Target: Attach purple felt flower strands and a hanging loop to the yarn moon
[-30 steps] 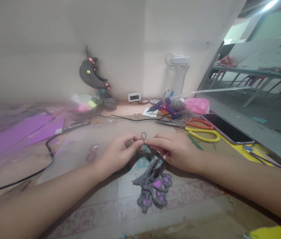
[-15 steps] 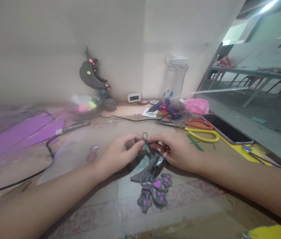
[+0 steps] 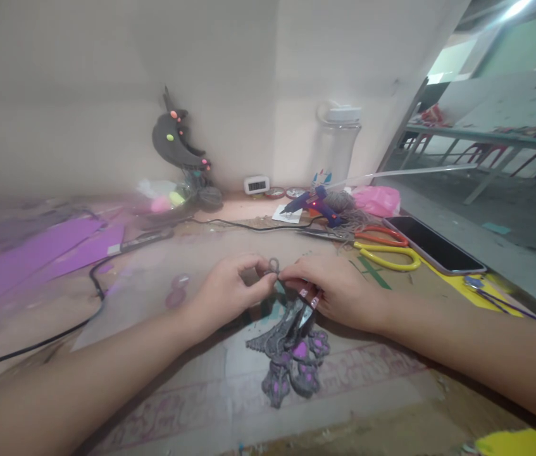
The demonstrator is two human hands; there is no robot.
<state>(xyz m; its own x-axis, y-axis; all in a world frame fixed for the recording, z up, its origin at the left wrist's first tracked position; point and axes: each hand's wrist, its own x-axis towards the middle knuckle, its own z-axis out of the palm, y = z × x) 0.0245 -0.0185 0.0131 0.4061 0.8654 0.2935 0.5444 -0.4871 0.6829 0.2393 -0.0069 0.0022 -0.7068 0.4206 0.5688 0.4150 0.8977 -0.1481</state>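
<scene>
My left hand (image 3: pixel 230 292) and my right hand (image 3: pixel 331 286) meet at the middle of the table, both pinched on the small grey cord loop (image 3: pixel 273 265) at the top of a grey craft piece. Below the fingers hang grey felt strips ending in paw shapes with purple pads (image 3: pixel 296 367), resting on the table. Small scissors or snips (image 3: pixel 306 308) with a reddish handle are tucked under my right hand's fingers, their blades pointing down.
Behind lie a blue glue gun (image 3: pixel 312 204), grey yarn, orange and yellow scissors (image 3: pixel 381 247), a phone (image 3: pixel 431 244), a pink bag and a clear bottle (image 3: pixel 338 149). A black cable (image 3: pixel 97 285) crosses the left side beside purple sheets (image 3: pixel 35 253). A grey moon ornament (image 3: pixel 175 142) stands by the wall.
Both hands stayed pinched together on the loop. The hanging paw piece shifted slightly left and down, and my right hand tilted the snips a little more over it.
</scene>
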